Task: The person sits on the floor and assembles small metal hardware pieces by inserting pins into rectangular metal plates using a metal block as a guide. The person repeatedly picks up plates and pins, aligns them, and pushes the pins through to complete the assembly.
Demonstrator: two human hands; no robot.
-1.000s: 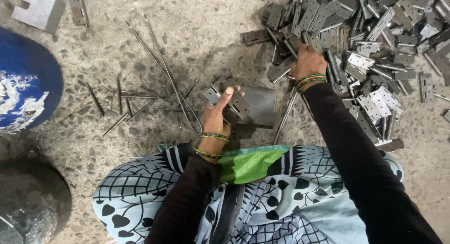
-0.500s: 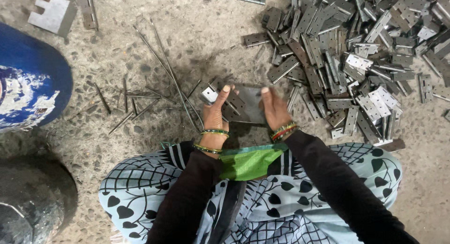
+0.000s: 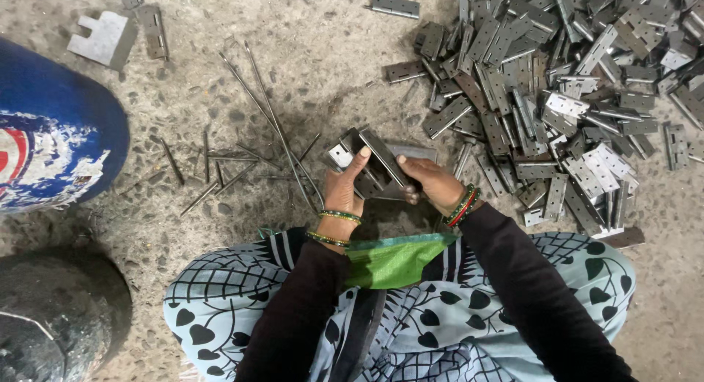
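Note:
My left hand (image 3: pixel 345 189) grips a small stack of grey metal hinge leaves (image 3: pixel 353 158), thumb up along their edge. My right hand (image 3: pixel 430 181) holds a narrow hinge leaf (image 3: pixel 384 157) laid slantwise against that stack, fingers curled under it. Both hands meet just above my lap, over a flat metal plate (image 3: pixel 412 152) on the floor. A big heap of similar metal hinges (image 3: pixel 557 96) lies to the right of the hands.
Thin metal pins (image 3: pixel 257 133) lie scattered on the concrete floor to the left. A blue drum (image 3: pixel 51 133) and a dark round container (image 3: pixel 51 316) stand at the far left. A green cloth (image 3: pixel 392 257) sits on my patterned lap.
My right hand came back from the hinge heap to my left hand, bringing a hinge leaf that now rests against the stack.

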